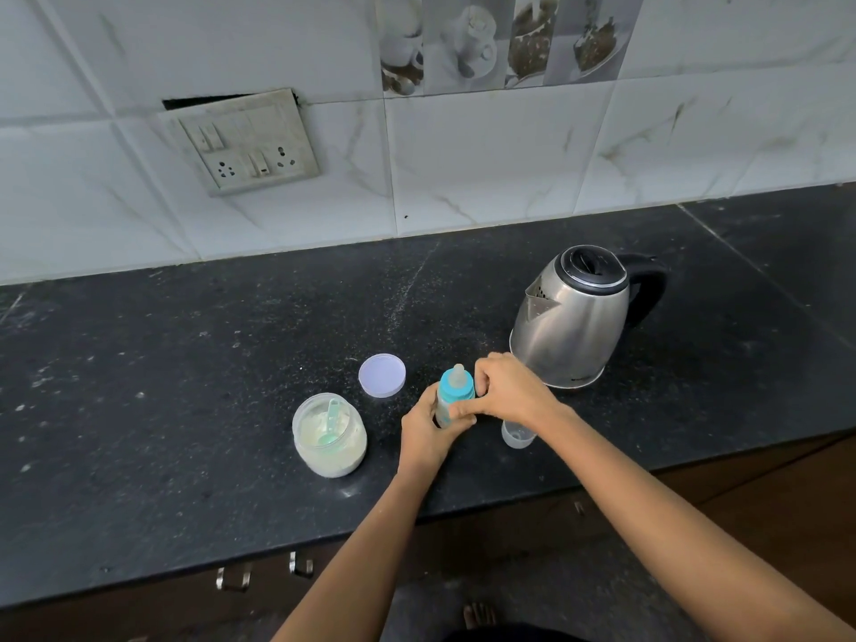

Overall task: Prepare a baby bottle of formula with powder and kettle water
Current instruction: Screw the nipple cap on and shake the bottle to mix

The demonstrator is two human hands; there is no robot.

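Note:
A baby bottle (448, 400) with a blue collar and a pale teat stands on the black counter (185, 386). My left hand (426, 433) wraps its body from below. My right hand (509, 389) grips the blue collar from the right. To the left sits an open jar of formula powder (330, 435) with a green scoop (331, 421) inside. Its round lid (382, 375) lies flat behind it. A steel kettle (574, 317) with a black lid and handle stands at the back right. A clear bottle cap (516, 435) rests under my right wrist.
A tiled wall with a socket plate (250, 143) rises behind the counter. The counter's front edge runs close to my body, with drawer handles (234, 577) below it. My foot (479, 613) shows on the floor.

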